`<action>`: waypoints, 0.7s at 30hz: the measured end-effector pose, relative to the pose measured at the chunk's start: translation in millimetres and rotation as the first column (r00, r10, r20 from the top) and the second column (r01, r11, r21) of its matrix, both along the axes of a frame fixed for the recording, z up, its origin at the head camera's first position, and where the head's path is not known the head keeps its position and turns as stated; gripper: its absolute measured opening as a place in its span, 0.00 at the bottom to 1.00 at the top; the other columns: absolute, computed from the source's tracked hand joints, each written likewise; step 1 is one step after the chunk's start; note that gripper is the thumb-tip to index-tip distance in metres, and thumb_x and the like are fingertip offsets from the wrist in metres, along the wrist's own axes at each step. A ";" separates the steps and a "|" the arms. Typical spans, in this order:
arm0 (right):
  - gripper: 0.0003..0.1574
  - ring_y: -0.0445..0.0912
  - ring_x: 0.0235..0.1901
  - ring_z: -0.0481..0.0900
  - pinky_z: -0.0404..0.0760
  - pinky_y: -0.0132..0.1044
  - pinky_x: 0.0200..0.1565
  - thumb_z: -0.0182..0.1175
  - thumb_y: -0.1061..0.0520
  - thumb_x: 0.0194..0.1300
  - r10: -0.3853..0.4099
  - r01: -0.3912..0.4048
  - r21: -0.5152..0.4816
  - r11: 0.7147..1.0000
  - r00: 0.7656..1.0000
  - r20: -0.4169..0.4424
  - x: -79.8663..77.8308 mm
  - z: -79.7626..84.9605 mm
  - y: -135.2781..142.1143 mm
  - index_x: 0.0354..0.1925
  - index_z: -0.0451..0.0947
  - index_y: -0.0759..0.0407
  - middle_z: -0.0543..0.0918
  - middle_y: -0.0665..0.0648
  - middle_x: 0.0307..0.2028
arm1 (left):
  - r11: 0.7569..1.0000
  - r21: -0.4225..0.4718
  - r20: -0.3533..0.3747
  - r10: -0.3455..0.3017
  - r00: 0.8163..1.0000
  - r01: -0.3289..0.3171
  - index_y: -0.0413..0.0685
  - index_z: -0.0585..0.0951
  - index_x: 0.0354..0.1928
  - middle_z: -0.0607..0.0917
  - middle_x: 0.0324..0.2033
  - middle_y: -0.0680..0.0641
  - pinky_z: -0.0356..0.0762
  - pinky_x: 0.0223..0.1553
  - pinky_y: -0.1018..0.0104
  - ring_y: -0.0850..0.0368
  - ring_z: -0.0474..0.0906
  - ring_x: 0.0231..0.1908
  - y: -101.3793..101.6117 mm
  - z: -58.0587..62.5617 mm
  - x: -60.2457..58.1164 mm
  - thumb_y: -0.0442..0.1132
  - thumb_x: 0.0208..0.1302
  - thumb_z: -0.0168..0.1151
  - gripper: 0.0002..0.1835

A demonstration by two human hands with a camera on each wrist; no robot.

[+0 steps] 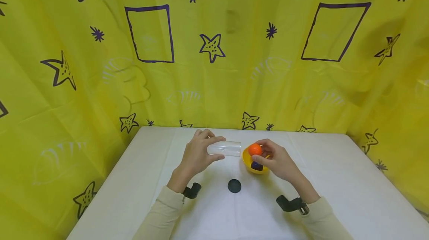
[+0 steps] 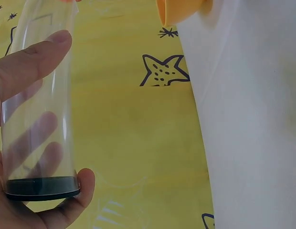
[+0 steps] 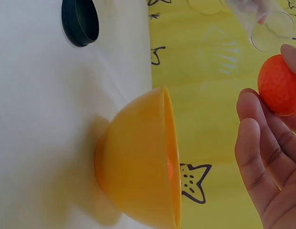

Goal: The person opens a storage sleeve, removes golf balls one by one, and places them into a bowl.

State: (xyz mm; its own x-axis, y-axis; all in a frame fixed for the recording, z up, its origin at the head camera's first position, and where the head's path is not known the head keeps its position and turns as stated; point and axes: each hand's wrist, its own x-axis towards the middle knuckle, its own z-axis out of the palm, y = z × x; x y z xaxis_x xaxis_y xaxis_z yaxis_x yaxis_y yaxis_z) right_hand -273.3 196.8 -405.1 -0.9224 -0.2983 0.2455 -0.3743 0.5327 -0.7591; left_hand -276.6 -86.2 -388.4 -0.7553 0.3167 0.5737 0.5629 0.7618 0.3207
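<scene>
My left hand grips a clear plastic tube, which lies sideways above the table with its open end toward the right. In the left wrist view the fingers wrap the tube, and a dark cap closes its other end. My right hand pinches an orange dimpled ball, like a golf ball, just above a yellow bowl. The right wrist view shows the ball close to the tube's open rim. A dark blue ball sits inside the bowl.
A dark round cap lies on the white table, in front of the bowl. Behind the table hangs a yellow curtain with star drawings. Each wrist wears a black camera band.
</scene>
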 end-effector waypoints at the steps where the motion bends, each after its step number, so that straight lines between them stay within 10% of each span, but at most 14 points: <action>1: 0.27 0.46 0.35 0.79 0.80 0.33 0.34 0.67 0.44 0.59 -0.007 0.007 -0.004 1.000 1.000 0.005 -0.4 0.5 1.5 0.53 0.73 0.52 0.83 0.54 0.39 | 1.000 0.002 0.002 0.000 1.000 0.000 0.68 0.84 0.49 0.79 0.41 0.56 0.71 0.31 0.71 0.59 0.69 0.44 0.2 0.1 0.1 0.53 0.42 0.79 0.26; 21: 0.31 0.49 0.37 0.74 0.77 0.33 0.32 0.64 0.37 0.59 -0.159 0.159 0.061 0.985 0.987 0.001 -13.1 -7.0 28.0 0.55 0.72 0.48 0.79 0.55 0.38 | 1.000 0.006 0.001 0.002 1.000 -0.002 0.68 0.84 0.49 0.79 0.40 0.56 0.70 0.29 0.72 0.59 0.69 0.43 -0.6 -1.2 0.1 0.54 0.43 0.78 0.27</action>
